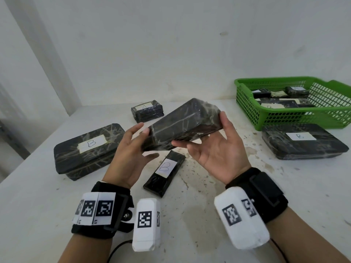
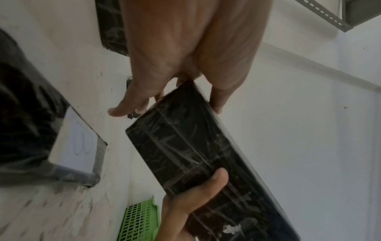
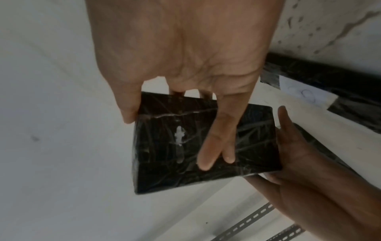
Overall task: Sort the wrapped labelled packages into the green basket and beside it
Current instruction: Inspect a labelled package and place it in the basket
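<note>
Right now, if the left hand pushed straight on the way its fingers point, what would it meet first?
The left hand already holds the held package. Beyond that, probably the A-labelled package, though depth is unclear.

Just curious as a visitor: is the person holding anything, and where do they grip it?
Both hands hold one black wrapped package above the table: left hand at its near end, right hand at its far end.
</note>
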